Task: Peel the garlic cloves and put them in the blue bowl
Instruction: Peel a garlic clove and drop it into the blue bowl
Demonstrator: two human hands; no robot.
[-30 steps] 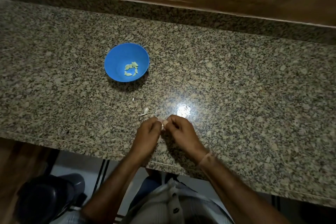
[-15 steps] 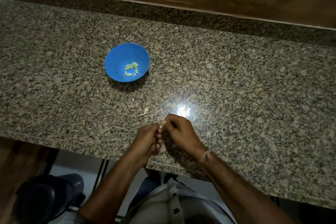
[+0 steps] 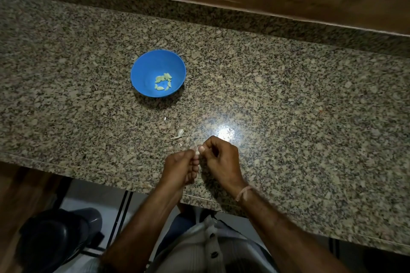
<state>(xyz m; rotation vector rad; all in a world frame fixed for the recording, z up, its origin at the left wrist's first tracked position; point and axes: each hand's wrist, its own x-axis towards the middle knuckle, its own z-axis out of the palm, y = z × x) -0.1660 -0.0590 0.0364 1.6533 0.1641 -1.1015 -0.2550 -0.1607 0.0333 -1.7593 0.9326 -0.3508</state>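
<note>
Right, the speckled granite counter [image 3: 310, 99] fills the view from left to right, with a wooden wall along its far edge. On it, left of centre and well away from the near edge, sits the blue bowl [image 3: 144, 66], upright. Both hands are working at the near edge of the counter, close together. The left hand [image 3: 178, 169] is curled, its fingertips bunched toward the right. The right hand [image 3: 221, 159] is curled too, thumb and forefinger pinching in toward the left, with a pale thread band [image 3: 243, 193] round its wrist. Inside the bowl, a small cluster of peeled cloves [image 3: 163, 82] lies flat on the bottom in a loose ring, their tips pointing every which way. Just beyond the hands, a curl of white peel [image 3: 180, 133] lies on the granite, its thin tail trailing to the near left. And between the two sets of fingertips is the garlic clove [image 3: 197, 152], gripped from both sides. Only a pale sliver of it shows, so I cannot tell its long axis or where its tip points.
</note>
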